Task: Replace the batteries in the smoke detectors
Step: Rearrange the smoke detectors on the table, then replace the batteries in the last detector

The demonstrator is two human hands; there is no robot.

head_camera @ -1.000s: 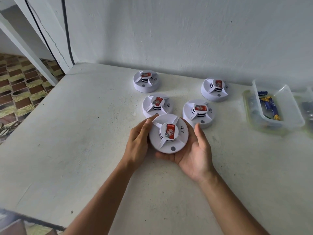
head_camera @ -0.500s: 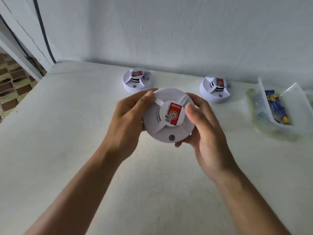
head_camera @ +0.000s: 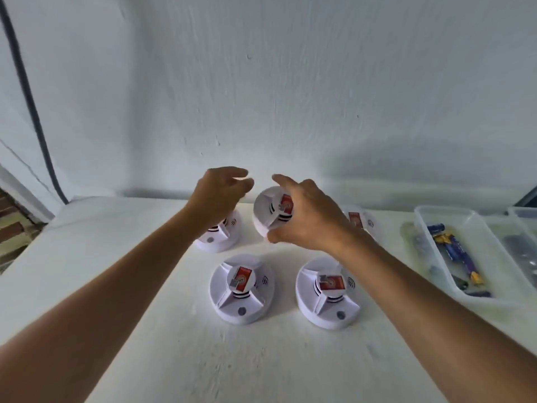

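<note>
My right hand (head_camera: 311, 219) grips a white smoke detector (head_camera: 267, 212) with a red label, tilted on edge in the air above the back of the table. My left hand (head_camera: 220, 193) hovers just to its left, apart from it, fingers loosely curled and holding nothing. Two more detectors (head_camera: 241, 289) (head_camera: 327, 295) lie face up side by side on the table nearer to me. Another detector (head_camera: 216, 238) sits partly hidden under my left wrist. Only a slice of one more detector (head_camera: 360, 222) shows behind my right wrist.
A clear plastic tray (head_camera: 421, 216) at the right holds several blue and yellow batteries (head_camera: 453, 251). A second clear tray (head_camera: 523, 216) stands at the far right edge. The white wall rises right behind the table (head_camera: 116, 286). A dark cable (head_camera: 29, 97) runs down the wall at left.
Both hands held the detector close in front of me; now my left hand has let go, and my right hand alone holds it, farther out and tilted. The camera view has risen.
</note>
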